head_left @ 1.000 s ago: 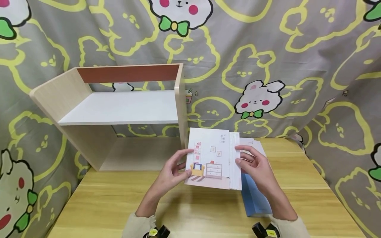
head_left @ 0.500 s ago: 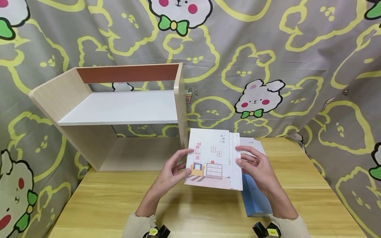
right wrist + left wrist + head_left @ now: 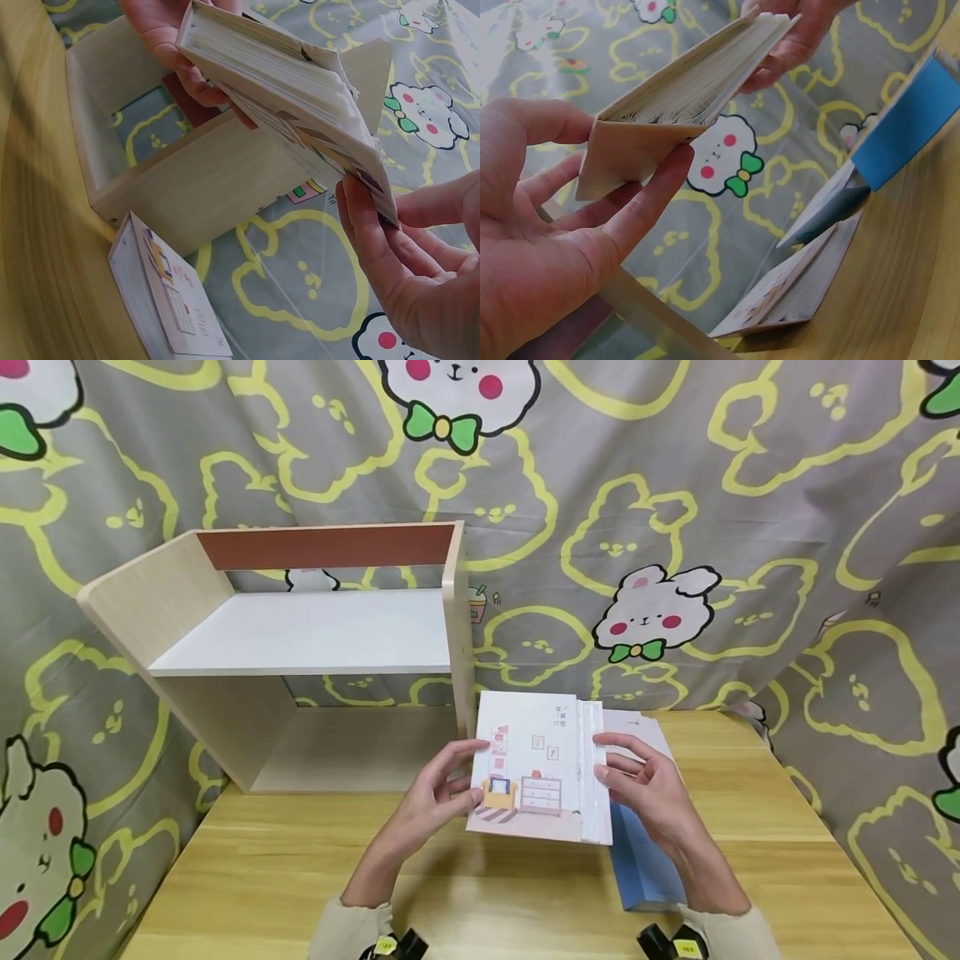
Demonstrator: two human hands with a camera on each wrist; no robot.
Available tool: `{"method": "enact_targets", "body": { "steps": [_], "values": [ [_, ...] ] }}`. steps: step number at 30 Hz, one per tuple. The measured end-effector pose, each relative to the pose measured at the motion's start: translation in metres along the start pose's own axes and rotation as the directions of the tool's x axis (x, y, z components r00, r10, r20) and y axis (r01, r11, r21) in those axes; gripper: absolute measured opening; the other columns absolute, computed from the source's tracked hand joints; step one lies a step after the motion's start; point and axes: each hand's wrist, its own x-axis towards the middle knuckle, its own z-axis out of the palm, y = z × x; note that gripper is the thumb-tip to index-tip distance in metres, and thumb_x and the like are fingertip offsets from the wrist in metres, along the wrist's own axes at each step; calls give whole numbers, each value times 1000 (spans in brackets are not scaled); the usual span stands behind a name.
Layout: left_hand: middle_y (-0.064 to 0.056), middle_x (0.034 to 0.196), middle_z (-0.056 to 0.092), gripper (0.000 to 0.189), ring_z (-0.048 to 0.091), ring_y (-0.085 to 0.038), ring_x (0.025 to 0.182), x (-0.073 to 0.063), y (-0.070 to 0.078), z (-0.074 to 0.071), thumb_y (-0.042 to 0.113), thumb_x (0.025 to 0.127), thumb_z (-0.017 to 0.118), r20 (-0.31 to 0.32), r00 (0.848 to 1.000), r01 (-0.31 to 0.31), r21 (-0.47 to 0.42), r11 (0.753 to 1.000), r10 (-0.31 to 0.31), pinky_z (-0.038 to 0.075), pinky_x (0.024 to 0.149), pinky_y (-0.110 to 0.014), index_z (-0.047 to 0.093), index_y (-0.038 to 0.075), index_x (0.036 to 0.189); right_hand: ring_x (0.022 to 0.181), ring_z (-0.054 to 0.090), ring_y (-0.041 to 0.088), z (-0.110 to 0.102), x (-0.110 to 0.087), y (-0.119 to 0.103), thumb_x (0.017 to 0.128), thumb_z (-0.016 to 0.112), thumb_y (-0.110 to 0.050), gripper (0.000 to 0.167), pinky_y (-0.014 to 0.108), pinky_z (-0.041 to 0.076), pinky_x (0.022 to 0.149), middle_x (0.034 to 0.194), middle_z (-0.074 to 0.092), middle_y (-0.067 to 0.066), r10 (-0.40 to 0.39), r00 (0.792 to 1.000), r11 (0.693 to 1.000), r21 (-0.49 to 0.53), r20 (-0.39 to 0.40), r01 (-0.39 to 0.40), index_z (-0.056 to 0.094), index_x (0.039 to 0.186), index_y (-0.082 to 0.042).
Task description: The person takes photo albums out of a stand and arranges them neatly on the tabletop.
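A white book [image 3: 536,760] with a drawing of an armchair and drawers on its cover is held above the table, in front of me. My left hand [image 3: 435,797] grips its left side, which the left wrist view shows as a pale spine [image 3: 630,154] between thumb and fingers. On the opposite side, my right hand [image 3: 648,789] pinches the edge, where a strip of the other cover or pages sticks out. Page edges [image 3: 270,71] show loosely packed between the covers. Behind the right hand lie a blue book [image 3: 643,860] and a second white book [image 3: 176,292] with a similar cover.
A two-tier wooden bookshelf [image 3: 300,631] with a white middle board stands at the back left, its right side panel close to the held book. A patterned curtain [image 3: 540,527] hangs behind the wooden table [image 3: 517,918]. A dark object [image 3: 836,214] lies between the table books.
The held book has dipped slightly in the head view. Both hands keep their grip in nearly the same spot, and the books on the table have not moved.
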Motion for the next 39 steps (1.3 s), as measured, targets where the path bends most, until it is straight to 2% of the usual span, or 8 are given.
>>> {"method": "enact_targets", "body": {
  "steps": [6, 12, 17, 24, 29, 34, 39],
  "values": [
    [-25, 149, 45, 58, 60, -41, 122, 0, -6, -2, -3, 98, 61, 1, 1000, 2, -3, 1000, -2, 60, 87, -43, 43, 9, 152, 94, 73, 20, 0, 1, 5, 97, 71, -7, 47, 32, 62, 75, 113, 75, 6, -1, 1000, 1000, -6, 3, 1, 51, 139, 0],
    [-27, 143, 49, 60, 63, -37, 116, 1, -10, -3, -3, 98, 60, 13, 1000, 18, -32, 999, -18, 61, 83, -44, 40, 10, 153, 95, 73, 20, -1, 2, 7, 97, 71, -8, 48, 33, 62, 76, 113, 75, 7, 9, 1000, 1000, -12, 11, -9, 51, 140, 0],
    [-27, 146, 44, 62, 63, -37, 116, 2, -13, -3, -4, 98, 60, 29, 1000, 12, -49, 999, -10, 62, 83, -43, 37, 9, 154, 95, 73, 21, -2, 3, 8, 97, 72, -8, 48, 34, 62, 77, 113, 75, 7, 19, 1000, 999, -28, 22, -18, 51, 140, 0],
    [-26, 146, 42, 62, 63, -36, 114, 3, -12, -3, -4, 98, 62, 35, 999, 4, -55, 998, -2, 62, 81, -39, 40, 10, 154, 93, 73, 22, -4, 6, 9, 96, 72, -7, 47, 36, 63, 75, 112, 74, 9, 17, 999, 998, -55, 51, -14, 52, 138, 0],
    [-24, 148, 42, 63, 62, -38, 116, 3, -11, -3, -4, 97, 64, 23, 1000, 22, -49, 999, -20, 61, 83, -39, 42, 11, 153, 90, 73, 21, -3, 7, 10, 96, 72, -7, 46, 34, 63, 72, 110, 74, 9, 1, 998, 996, -85, 64, 4, 52, 136, 1],
    [-21, 153, 40, 63, 61, -39, 120, 2, -15, 0, -4, 97, 64, 20, 999, 48, -56, 997, -47, 61, 85, -37, 42, 12, 153, 85, 71, 17, -3, 4, 15, 97, 70, -8, 43, 31, 61, 68, 104, 73, 8, -2, 999, 991, -130, 44, 8, 52, 136, 0],
    [-22, 152, 41, 62, 63, -38, 116, -1, -22, 3, -5, 96, 64, 17, 999, 42, -52, 998, -41, 61, 82, -33, 42, 10, 152, 78, 69, 16, -2, 0, 19, 98, 68, -8, 41, 33, 60, 64, 99, 70, 8, 1, 1000, 984, -178, 24, 3, 53, 136, -1]
  ]
}}
